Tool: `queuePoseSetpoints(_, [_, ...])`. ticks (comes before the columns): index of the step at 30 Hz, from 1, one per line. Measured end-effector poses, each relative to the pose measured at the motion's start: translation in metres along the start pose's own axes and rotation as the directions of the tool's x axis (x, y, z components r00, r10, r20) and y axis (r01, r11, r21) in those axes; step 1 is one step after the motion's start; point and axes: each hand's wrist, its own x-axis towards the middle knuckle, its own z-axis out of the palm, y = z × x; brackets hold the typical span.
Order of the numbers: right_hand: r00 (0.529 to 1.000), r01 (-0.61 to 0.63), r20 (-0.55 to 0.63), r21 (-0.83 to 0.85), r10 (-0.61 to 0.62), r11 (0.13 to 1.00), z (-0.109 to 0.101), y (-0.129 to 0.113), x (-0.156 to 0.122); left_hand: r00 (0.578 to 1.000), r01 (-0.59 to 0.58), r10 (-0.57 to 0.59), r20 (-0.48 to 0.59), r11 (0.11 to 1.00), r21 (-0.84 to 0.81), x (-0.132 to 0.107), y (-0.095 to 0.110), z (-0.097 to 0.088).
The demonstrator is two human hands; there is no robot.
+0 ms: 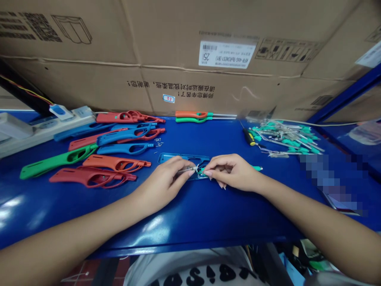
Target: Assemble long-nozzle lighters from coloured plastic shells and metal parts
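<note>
My left hand (pixel 175 172) pinches a small whitish, partly see-through part (pixel 195 168) between thumb and fingertips. Opposite it, my right hand (pixel 230 172) has its fingers closed on a green lighter part (pixel 202 171), close to the whitish one; most of the green part is covered. Under both hands lies a blue lighter casing half (pixel 166 157), its inner side up. A green end with a metal tip (pixel 258 168) sticks out to the right, behind my right hand; whether it belongs to the same part I cannot tell.
Several red, blue, green and orange lighter casings (pixel 127 148) lie left, beside small screws (pixel 159 142). Two lighters with metal tubes (pixel 193 116) lie at the back. A black-yellow screwdriver (pixel 249 137) and a heap of green-ended tubes (pixel 288 137) lie right. Cardboard (pixel 178 79) stands behind.
</note>
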Motion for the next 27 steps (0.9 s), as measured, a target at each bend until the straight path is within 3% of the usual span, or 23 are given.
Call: queuePoseSetpoints(27, [0.999,0.044,-0.013,0.021,-0.044,0.999,-0.003,0.0006,0.0021,1.0,0.01,-0.01,0.025,1.0,-0.023,0.0013,0.0043,-0.0003])
